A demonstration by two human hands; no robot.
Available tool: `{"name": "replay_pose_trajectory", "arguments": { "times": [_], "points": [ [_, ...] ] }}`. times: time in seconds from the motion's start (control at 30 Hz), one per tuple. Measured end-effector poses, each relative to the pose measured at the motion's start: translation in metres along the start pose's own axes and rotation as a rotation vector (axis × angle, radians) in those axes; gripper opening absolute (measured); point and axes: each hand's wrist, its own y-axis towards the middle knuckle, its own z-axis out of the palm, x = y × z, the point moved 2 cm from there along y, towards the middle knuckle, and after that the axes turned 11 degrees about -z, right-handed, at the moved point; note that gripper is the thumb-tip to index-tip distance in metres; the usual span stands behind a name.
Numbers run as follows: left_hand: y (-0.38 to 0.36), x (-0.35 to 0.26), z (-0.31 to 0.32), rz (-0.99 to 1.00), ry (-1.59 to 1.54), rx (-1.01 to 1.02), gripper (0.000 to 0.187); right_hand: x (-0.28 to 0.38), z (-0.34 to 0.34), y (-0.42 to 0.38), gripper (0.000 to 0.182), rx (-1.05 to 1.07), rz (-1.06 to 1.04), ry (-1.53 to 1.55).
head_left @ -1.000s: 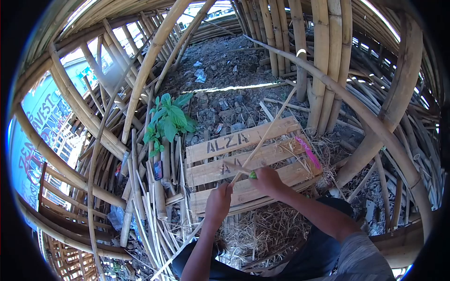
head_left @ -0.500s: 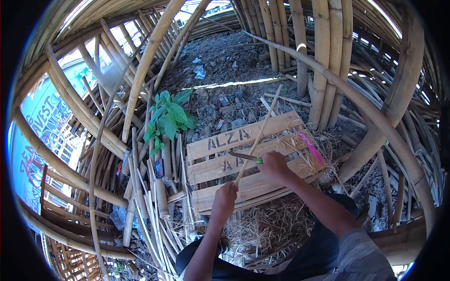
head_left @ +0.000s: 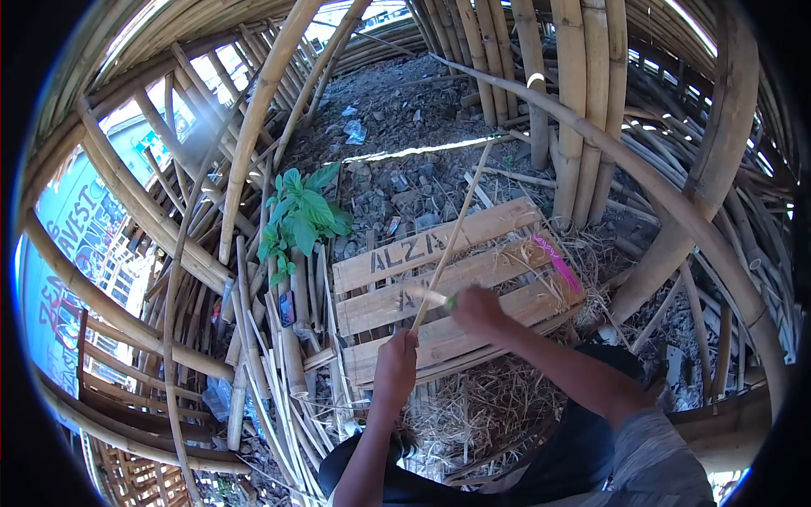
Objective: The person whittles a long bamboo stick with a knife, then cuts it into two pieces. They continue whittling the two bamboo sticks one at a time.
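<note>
With the crate (head_left: 532, 308) as the dial's centre and twelve pointing away from the person, the stick (head_left: 460, 214) slants over it, far end past its edge at twelve. The left hand (head_left: 395, 367), around the stick's near end, sits between seven and eight; the right hand (head_left: 481, 316), with the knife (head_left: 431, 295), is above the crate. Plant (head_left: 304, 215) at ten, upright poles (head_left: 571, 110) at one, straw (head_left: 490, 414) at six.

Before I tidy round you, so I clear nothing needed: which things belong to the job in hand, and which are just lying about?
In the job:
Bamboo strip, in the left hand
Green-handled knife, in the right hand
Slatted wooden crate below them, probably

Just lying about, it seems:
Plastic scrap beyond the crate
Phone-like object, too small to be sure
</note>
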Motion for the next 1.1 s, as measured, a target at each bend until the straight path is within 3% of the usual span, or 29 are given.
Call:
{"name": "replay_pose_trajectory", "arguments": {
  "times": [0.07, 0.13, 0.17, 0.27, 0.3, 0.4, 0.43, 0.53, 0.6, 0.7, 0.8, 0.83, 0.87, 0.93, 1.0, 1.1],
  "points": [
    [0.001, -0.004, 0.001, 0.069, 0.075, -0.041, 0.031, -0.001, -0.023, 0.007, 0.028, -0.084, -0.028, -0.154],
    [0.009, 0.001, 0.005, -0.007, 0.009, -0.041, 0.03, 0.013, -0.006, -0.002, 0.028, 0.02, 0.017, 0.024],
    [0.006, 0.0, 0.007, -0.007, 0.007, -0.044, 0.03, 0.02, 0.006, -0.013, 0.029, -0.007, -0.171, -0.117],
    [-0.003, -0.005, 0.007, 0.129, 0.137, -0.102, 0.029, 0.009, -0.016, 0.001, 0.029, 0.094, 0.015, -0.048],
    [0.002, -0.005, 0.007, 0.117, 0.133, -0.102, 0.03, 0.003, -0.023, 0.006, 0.027, -0.003, -0.091, -0.15],
    [0.007, -0.008, 0.008, 0.031, 0.056, -0.05, 0.03, 0.018, 0.001, -0.008, 0.026, 0.02, -0.08, -0.092],
    [0.005, -0.007, 0.007, -0.044, 0.008, 0.014, 0.029, 0.025, 0.006, -0.018, 0.027, 0.067, -0.22, -0.126],
    [0.0, -0.006, 0.006, 0.065, 0.1, -0.035, 0.029, 0.009, -0.025, 0.003, 0.027, 0.054, -0.061, -0.117],
    [0.004, -0.013, 0.003, 0.025, 0.108, -0.027, 0.028, 0.016, -0.019, 0.004, 0.027, 0.063, 0.028, -0.027],
    [-0.001, -0.012, 0.007, -0.015, 0.106, -0.004, 0.027, 0.021, 0.01, -0.013, 0.027, 0.022, -0.226, -0.122],
    [0.005, -0.007, 0.01, 0.048, 0.115, -0.028, 0.028, 0.005, -0.026, 0.008, 0.027, 0.01, -0.091, -0.129],
    [0.009, -0.007, 0.01, 0.102, 0.112, -0.066, 0.029, 0.01, -0.018, 0.006, 0.026, -0.042, 0.045, 0.023],
    [0.012, -0.008, 0.009, 0.106, 0.108, -0.072, 0.029, 0.015, -0.012, 0.004, 0.026, -0.044, 0.039, 0.018],
    [0.01, -0.007, 0.01, -0.054, -0.011, 0.042, 0.028, 0.025, 0.006, -0.009, 0.027, 0.073, -0.23, -0.095],
    [0.007, 0.0, 0.012, 0.004, 0.045, 0.014, 0.028, 0.017, 0.004, -0.006, 0.028, -0.004, -0.205, -0.054],
    [0.009, -0.002, 0.009, 0.009, 0.069, 0.0, 0.026, 0.007, -0.019, 0.009, 0.029, -0.071, 0.049, 0.041]
  ]
}}
